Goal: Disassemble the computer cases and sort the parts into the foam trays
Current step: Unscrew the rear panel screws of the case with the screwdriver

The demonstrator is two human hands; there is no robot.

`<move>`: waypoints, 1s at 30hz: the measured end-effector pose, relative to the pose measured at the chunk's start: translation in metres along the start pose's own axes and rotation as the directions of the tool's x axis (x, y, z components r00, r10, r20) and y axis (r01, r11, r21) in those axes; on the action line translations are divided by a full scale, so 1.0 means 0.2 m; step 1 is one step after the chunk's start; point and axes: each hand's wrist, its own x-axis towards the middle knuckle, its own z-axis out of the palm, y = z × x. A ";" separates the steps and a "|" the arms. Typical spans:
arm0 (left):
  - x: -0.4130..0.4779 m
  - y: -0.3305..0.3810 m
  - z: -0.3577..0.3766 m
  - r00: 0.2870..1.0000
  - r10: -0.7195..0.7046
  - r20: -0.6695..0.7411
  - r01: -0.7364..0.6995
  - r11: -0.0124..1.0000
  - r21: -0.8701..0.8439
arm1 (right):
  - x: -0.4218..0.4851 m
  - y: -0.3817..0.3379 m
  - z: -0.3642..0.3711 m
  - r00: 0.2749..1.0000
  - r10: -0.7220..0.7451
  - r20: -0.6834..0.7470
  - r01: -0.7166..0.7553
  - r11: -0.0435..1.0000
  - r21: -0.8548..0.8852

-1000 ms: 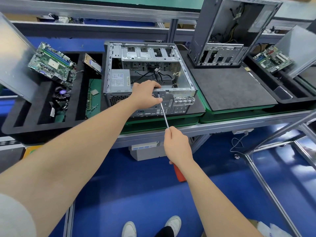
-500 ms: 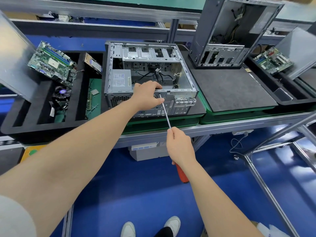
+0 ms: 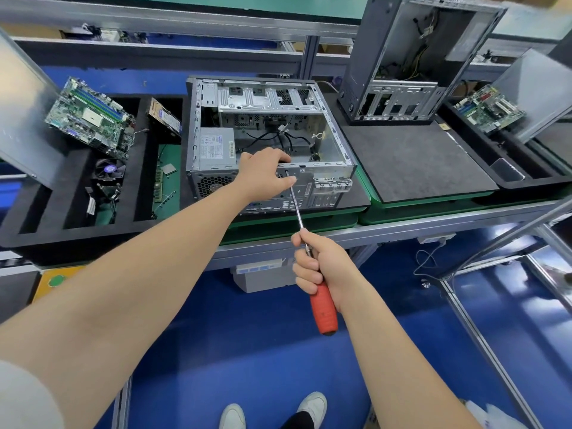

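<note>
Right hand (image 3: 325, 264): fingers wrapped round red-handled screwdriver (image 3: 323, 311), tip at rear panel of open computer case (image 3: 269, 97) on desk (image 3: 402, 226). Left hand (image 3: 263, 174): gripping case's rear edge. Power supply (image 3: 215, 147) and cables inside, yet to remove. Motherboard (image 3: 89, 116) and fan (image 3: 108, 173) already in foam tray (image 3: 142, 168).

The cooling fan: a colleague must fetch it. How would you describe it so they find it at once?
Start at the black foam tray left of the open computer case. In its middle slot, just in front of the tilted green motherboard, sits the cooling fan. It is the only round dark part, with a purple hub.
</note>
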 end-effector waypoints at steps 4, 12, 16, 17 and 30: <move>0.00 -0.01 0.01 1.000 0.011 0.000 -0.011 1.000 -0.006 | 0.02 0.01 -0.03 0.988 0.025 0.154 -0.056 0.978 0.199; 0.01 -0.03 0.02 0.999 0.038 -0.011 -0.037 0.998 0.058 | 0.04 0.01 -0.08 0.963 0.005 0.271 -0.117 0.909 0.400; 0.01 -0.04 0.02 0.999 0.040 0.011 -0.041 0.998 0.044 | 0.04 0.04 -0.10 0.980 0.011 0.200 -0.070 0.954 0.290; 0.01 -0.04 0.02 0.999 0.043 0.006 -0.043 0.998 0.043 | 0.03 0.05 -0.10 0.982 0.014 0.187 -0.064 0.963 0.263; -0.01 -0.04 0.12 0.972 0.039 -0.233 -0.034 0.999 0.024 | 0.05 0.07 -0.08 0.990 0.019 0.143 -0.040 0.989 0.141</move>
